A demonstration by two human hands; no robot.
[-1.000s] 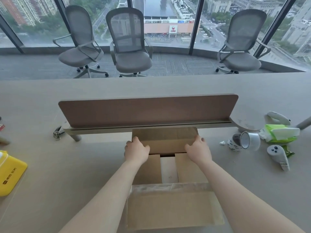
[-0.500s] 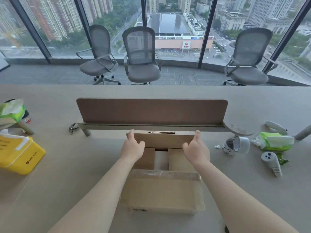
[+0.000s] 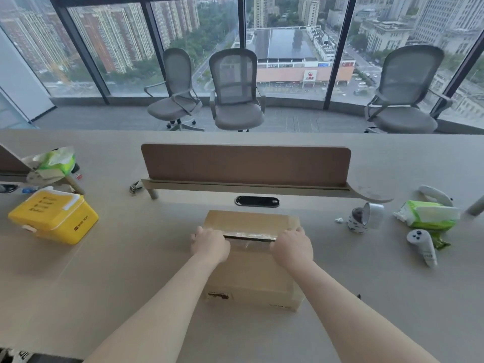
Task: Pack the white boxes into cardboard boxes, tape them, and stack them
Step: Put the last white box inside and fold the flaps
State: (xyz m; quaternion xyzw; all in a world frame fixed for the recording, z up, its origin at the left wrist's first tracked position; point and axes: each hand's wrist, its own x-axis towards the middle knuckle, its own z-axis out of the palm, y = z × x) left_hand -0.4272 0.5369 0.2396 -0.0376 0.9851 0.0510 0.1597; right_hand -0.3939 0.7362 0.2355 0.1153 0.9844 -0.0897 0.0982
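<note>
A brown cardboard box stands on the table in front of me, its top flaps folded down. A narrow dark gap with shiny old tape runs along the seam between the far and near flaps. My left hand holds the left end of the near flap's edge with its fingers bent over it. My right hand does the same at the right end. No white box shows; the flaps hide the inside.
A clear tape roll and a patterned roll lie to the right, with a green wipes pack and two white controllers. A yellow case sits left. A brown divider panel crosses behind the box.
The far flap, upright before, has been folded down and the near flap brought over. Both hands moved from the far flap to the middle seam. The white box inside is now covered.
</note>
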